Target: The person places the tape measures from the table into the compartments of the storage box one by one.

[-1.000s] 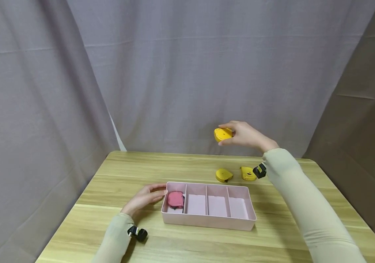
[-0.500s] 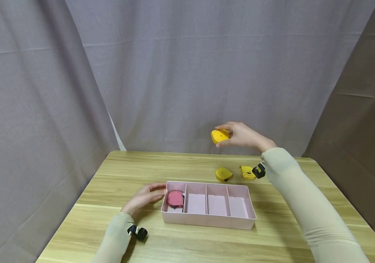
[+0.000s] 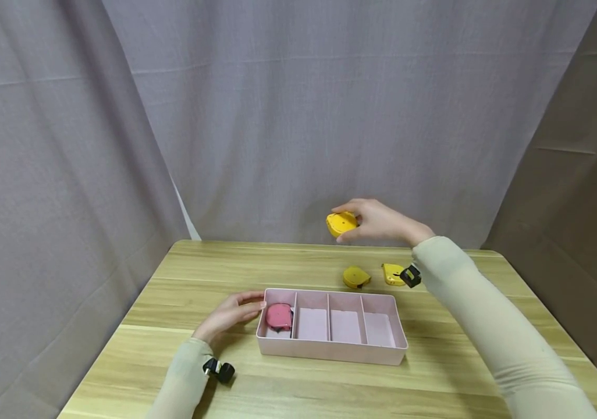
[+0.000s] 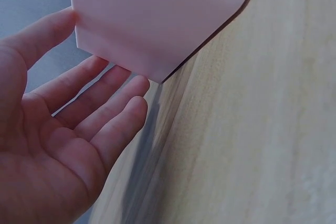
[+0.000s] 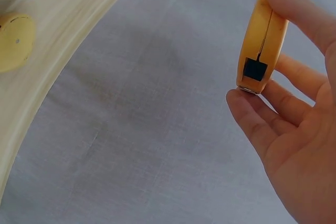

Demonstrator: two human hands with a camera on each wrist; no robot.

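1. A pink tray [image 3: 330, 349] with four slots in a row is set on the tabletop [image 3: 288, 267]. A pink tape [image 3: 279, 317] is seen in the slot at the left end. Nothing is seen in the other three slots.
2. A yellow tape [image 3: 341, 223] is held up in the air by the right hand [image 3: 377, 221], above the far side of the tabletop and well apart from the tray.
3. The yellow tape is pinched at its rim between the thumb and the fingers [image 5: 302, 14]. The fingers are curled only a little.
4. From the head view, the flat round face of the yellow tape is turned up and to the left. From the right wrist view, it is seen edge-on, with its long side going up and down.
5. The yellow tape is round and flat. A seam is seen along its thin edge, and a small dark square is seen near the bottom of that edge.
6. The left hand [image 3: 227, 317] is laid on the tabletop with straight, loose fingers, and the left end of the tray is touched by it. Nothing is held in it.
7. Two more yellow tapes [image 3: 356, 278] [image 3: 394, 275] are seen lying on the tabletop just behind the tray.
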